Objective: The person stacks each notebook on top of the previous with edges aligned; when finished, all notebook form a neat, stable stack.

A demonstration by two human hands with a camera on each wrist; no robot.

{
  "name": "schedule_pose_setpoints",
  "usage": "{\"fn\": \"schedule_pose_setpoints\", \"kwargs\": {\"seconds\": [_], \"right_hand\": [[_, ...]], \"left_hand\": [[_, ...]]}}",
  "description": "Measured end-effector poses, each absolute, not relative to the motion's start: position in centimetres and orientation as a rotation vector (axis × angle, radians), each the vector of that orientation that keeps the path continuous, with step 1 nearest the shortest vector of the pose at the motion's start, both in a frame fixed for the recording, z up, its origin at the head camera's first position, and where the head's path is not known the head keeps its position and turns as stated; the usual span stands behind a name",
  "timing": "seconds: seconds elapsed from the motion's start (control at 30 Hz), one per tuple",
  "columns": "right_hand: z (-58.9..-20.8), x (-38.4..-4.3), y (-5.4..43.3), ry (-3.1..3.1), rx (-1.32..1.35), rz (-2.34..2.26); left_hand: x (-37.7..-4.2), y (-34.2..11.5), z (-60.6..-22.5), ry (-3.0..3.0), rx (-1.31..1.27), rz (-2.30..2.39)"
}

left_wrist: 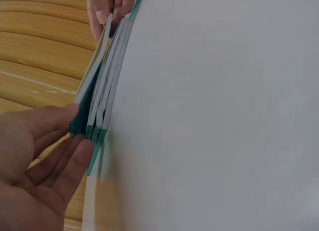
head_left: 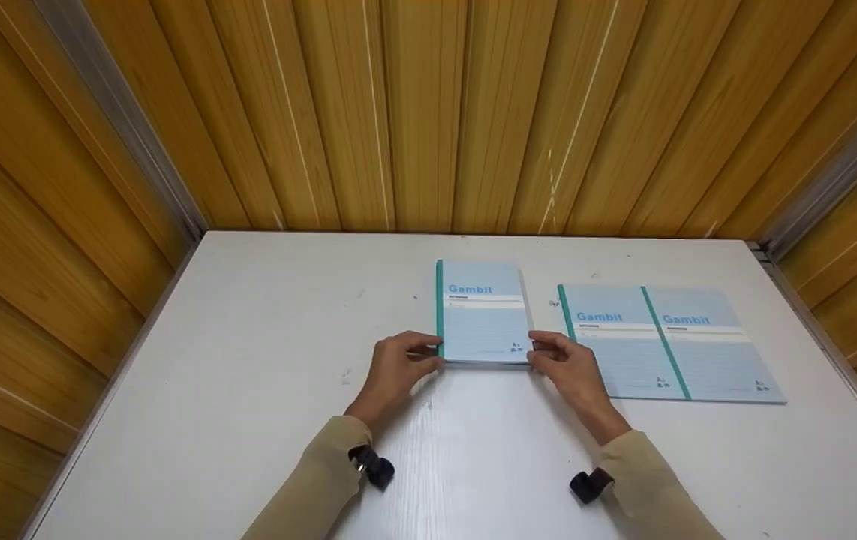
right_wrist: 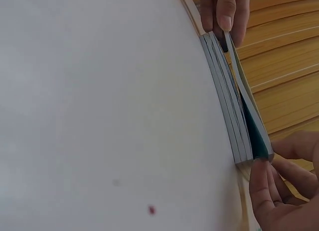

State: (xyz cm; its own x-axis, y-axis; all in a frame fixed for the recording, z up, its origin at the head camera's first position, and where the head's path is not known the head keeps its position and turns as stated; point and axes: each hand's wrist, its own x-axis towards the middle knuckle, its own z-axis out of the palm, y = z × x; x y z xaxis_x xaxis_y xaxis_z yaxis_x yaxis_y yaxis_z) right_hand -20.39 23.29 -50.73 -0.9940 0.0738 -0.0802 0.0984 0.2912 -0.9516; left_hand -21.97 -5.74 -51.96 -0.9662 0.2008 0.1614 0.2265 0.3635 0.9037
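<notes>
A light-blue "Gambit" notebook (head_left: 482, 319) with a green spine lies uppermost on a pile near the middle of the table. My left hand (head_left: 398, 364) pinches its near left corner by the spine. At the near right corner, my right hand (head_left: 567, 367) holds the same notebook between thumb and fingers. Both wrist views show its near edge lifted a little off the stacked notebooks (right_wrist: 225, 101) below, leaving a narrow dark gap. In the left wrist view, the green spines of the lower notebooks (left_wrist: 110, 86) reach down beside my left fingertips.
Right of the pile, two matching notebooks (head_left: 616, 367) (head_left: 714, 360) lie side by side, close to my right hand. The white table (head_left: 248, 337) ends at a wood-patterned wall (head_left: 428, 112) behind, with panels at both sides.
</notes>
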Motion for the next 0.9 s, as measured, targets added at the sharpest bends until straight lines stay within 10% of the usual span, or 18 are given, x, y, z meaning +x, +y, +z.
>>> {"fn": "schedule_pose_setpoints", "kwargs": {"seconds": [0.9], "right_hand": [[-50.91, -20.50, 23.85, 2.721, -0.087, -1.460]], "left_hand": [[-21.83, -5.20, -52.42, -2.626, -0.348, -1.659]]}}
